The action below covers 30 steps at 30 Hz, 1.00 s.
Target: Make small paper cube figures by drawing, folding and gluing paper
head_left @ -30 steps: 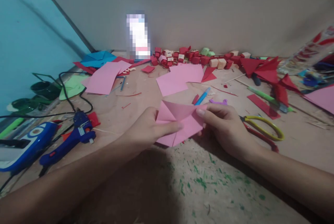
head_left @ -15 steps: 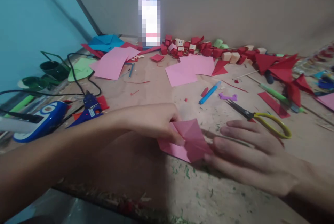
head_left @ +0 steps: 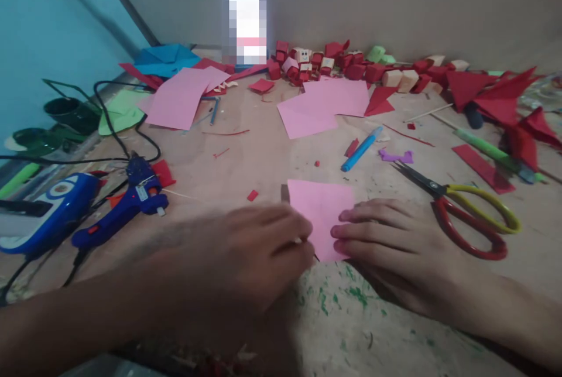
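In the head view, a small, four-sided piece of pink paper (head_left: 322,204) lies on the pale brown tabletop (head_left: 272,157) at the centre of the frame, a little below the middle. The right hand (head_left: 408,248), lower right of centre, is spread loosely, its fingers nearly straight and the fingertips resting on the paper's right side; it grips nothing. The left hand (head_left: 263,248), lower left of centre, is blurred: thumb and fingers are drawn close together at the paper's lower-left edge, and whether they pinch it cannot be told.

The step in hand looks like lining up or creasing the paper. To do it well, the right fingertips should press lightly and evenly, so the sheet neither skids nor buckles. The left should match edge to edge and corner to corner before any pressure goes on, then run firmly along the crease from one end to the other. The scissors with one yellow and one red handle (head_left: 437,189), right of centre, lie just beyond the right hand, so that elbow room matters.
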Tool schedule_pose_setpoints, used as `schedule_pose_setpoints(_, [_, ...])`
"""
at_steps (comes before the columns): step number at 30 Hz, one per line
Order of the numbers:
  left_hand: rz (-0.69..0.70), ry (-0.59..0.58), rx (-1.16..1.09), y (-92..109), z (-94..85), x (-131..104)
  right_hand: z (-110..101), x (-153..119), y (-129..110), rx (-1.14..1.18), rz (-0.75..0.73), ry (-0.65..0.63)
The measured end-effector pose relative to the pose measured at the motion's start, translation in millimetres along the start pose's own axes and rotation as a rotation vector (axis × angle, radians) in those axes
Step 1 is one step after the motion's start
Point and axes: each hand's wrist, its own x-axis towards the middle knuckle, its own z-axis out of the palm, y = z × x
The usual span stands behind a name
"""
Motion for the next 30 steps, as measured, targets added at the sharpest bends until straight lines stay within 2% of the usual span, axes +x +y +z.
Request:
schedule_pose_setpoints(1, [0.115,-0.030,0.102,-0.6,4.4,-4.4,-0.1,2.1,-1.1,0.011,0.017,-0.006])
schedule_pose_setpoints(4, [0.214,-0.027,0.246,-7.1,15.3,-9.2,-1.6,7.3,-2.7,0.048,0.073,-0.039])
schedule_pose_setpoints(8, [0.226,0.041,0.249,-14.6,23.6,-6.8,-2.5,10.5,-0.1,0.120,0.104,-0.042])
schedule_pose_setpoints(12, [0.201,-0.013,0.203,-15.0,24.1,-5.3,-1.0,9.2,3.7,0.140,0.097,0.002])
schedule_pose_setpoints(16, [0.204,-0.038,0.190,-14.4,20.8,-3.2,-0.2,2.2,5.3,0.058,0.117,0.043])
schedule_pose_setpoints(24, [0.189,-0.012,0.188,-14.8,23.5,-3.1,-5.7,-4.4,-1.5,-0.062,0.100,0.024])
schedule_pose_setpoints(30, [0.169,0.026,0.224,-11.9,24.1,-4.0,0.3,-2.9,0.9,-0.127,-0.021,-0.025])
